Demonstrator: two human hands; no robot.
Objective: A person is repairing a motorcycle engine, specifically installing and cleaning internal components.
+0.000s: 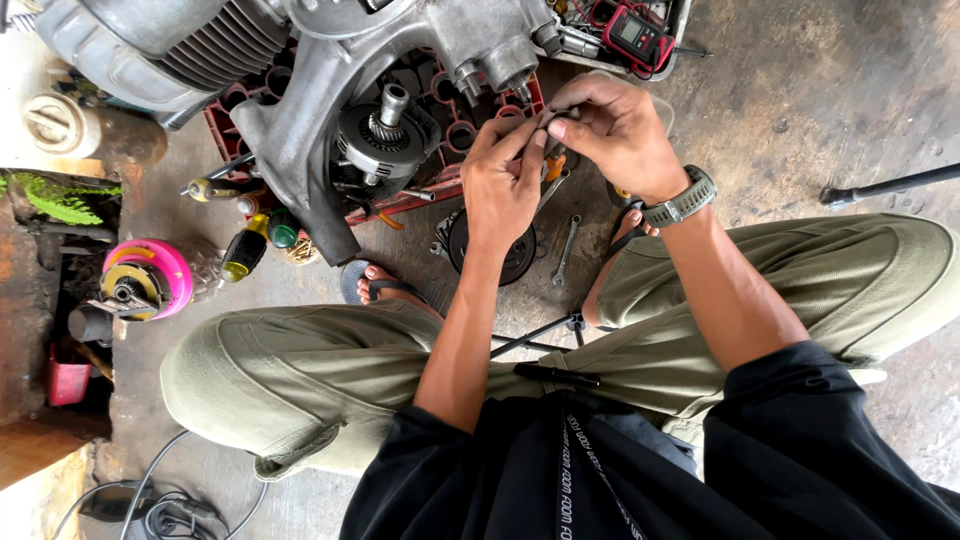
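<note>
floor (800, 110): stained grey concrete
on it: red crate (420, 195) under the engine, wrench (566, 250), round black disc (500, 255), pink reel (150, 278)

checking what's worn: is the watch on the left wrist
No, the watch sits on the right wrist, just behind the right hand; the left hand has a bare wrist.

Part (553, 120) pinched between both hands: too small to identify. Engine (300, 70) and meter (637, 35) cut off by top edge.
</note>
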